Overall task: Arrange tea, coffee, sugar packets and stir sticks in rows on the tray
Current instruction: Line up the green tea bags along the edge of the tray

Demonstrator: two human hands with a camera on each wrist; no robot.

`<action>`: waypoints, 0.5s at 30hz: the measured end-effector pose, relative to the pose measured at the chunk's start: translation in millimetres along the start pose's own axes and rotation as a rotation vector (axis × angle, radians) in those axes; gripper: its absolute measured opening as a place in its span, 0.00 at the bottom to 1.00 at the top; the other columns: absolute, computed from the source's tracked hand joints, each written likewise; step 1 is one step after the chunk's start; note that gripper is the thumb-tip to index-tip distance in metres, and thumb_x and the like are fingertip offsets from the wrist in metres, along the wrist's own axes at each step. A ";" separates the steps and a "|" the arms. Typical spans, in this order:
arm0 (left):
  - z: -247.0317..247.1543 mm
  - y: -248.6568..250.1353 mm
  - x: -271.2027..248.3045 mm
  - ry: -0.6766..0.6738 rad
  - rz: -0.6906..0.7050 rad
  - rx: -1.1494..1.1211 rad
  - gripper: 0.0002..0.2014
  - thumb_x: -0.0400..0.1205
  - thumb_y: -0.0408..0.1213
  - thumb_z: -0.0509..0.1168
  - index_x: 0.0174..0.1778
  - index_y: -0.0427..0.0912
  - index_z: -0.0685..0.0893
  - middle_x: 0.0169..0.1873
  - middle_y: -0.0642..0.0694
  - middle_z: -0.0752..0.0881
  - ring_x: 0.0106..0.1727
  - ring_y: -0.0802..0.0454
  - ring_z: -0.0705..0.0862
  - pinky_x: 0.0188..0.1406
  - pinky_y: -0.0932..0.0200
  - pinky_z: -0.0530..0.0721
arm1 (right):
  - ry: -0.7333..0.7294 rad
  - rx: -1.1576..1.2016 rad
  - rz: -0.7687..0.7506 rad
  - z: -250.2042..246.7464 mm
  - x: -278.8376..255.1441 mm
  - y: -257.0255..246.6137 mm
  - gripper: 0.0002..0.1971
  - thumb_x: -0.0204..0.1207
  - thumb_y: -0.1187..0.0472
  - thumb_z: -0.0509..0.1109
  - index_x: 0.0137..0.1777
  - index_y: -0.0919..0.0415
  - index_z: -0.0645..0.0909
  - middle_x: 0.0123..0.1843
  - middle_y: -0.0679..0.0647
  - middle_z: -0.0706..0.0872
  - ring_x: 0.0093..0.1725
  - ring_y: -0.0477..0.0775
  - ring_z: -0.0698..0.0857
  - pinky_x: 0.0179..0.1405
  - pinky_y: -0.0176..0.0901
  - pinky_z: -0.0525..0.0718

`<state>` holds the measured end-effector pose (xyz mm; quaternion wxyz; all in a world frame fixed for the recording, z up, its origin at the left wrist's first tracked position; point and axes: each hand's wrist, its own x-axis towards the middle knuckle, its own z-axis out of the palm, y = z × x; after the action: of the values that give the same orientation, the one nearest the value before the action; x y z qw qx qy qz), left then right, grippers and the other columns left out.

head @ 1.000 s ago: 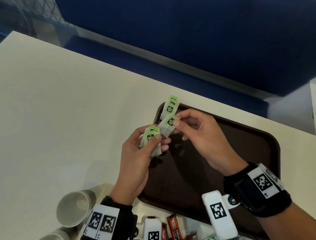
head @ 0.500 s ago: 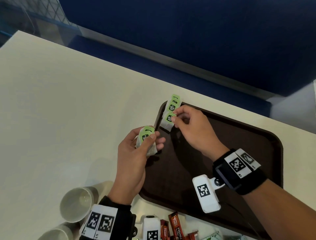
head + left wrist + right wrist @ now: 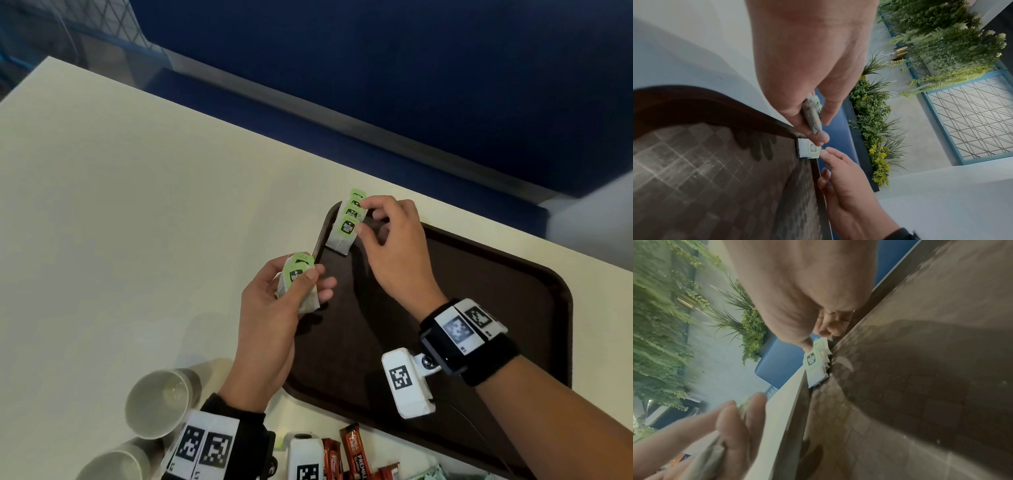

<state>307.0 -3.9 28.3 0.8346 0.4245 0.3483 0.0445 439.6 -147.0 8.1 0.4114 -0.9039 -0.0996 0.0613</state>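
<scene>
Cups [image 3: 157,404]: I count two, paper, on the surface [image 3: 120,222] at far left. My left hand [image 3: 270,308] grips a small stack of tea bags [image 3: 298,274] just left of the tray rim; I cannot count the stack. Tray [image 3: 496,291]: one, brown. At its far left corner I count three tea bags [image 3: 347,226] overlapping in a row, and my right hand [image 3: 397,246] pinches the nearest one between thumb and finger. Coffee sticks [image 3: 354,452]: at least three, red, on the surface at the bottom edge.
</scene>
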 end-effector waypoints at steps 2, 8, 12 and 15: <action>0.7 -1.2 1.2 -0.020 -0.023 -0.021 0.17 0.85 0.25 0.73 0.70 0.33 0.85 0.55 0.32 0.95 0.57 0.34 0.97 0.57 0.52 0.96 | -0.014 0.068 0.018 -4.7 -6.3 -2.3 0.11 0.86 0.58 0.76 0.65 0.46 0.84 0.59 0.46 0.81 0.48 0.38 0.83 0.50 0.24 0.79; 5.0 -5.7 0.6 -0.157 -0.087 0.002 0.21 0.87 0.15 0.64 0.74 0.33 0.83 0.62 0.31 0.93 0.62 0.35 0.95 0.64 0.46 0.94 | -0.370 0.354 0.126 -21.0 -29.9 -22.5 0.08 0.83 0.53 0.79 0.60 0.49 0.90 0.54 0.48 0.92 0.55 0.47 0.91 0.58 0.41 0.90; 9.0 -6.0 -0.4 -0.186 -0.062 0.066 0.24 0.80 0.25 0.76 0.74 0.37 0.85 0.64 0.33 0.93 0.65 0.35 0.94 0.69 0.37 0.91 | -0.441 0.311 0.101 -30.3 -31.9 -25.0 0.13 0.78 0.53 0.84 0.61 0.47 0.91 0.50 0.46 0.91 0.44 0.44 0.87 0.45 0.33 0.87; 8.5 -5.8 0.3 -0.173 -0.065 0.102 0.29 0.75 0.29 0.80 0.74 0.40 0.84 0.60 0.34 0.94 0.62 0.34 0.95 0.70 0.35 0.90 | -0.425 0.239 0.044 -36.7 -29.8 -22.0 0.15 0.78 0.53 0.84 0.63 0.41 0.89 0.53 0.44 0.88 0.45 0.45 0.85 0.50 0.35 0.85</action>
<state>311.3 -13.2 27.2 0.8399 0.4571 0.2902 -0.0373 414.9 -166.6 49.6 0.4837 -0.8176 -0.1562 0.2706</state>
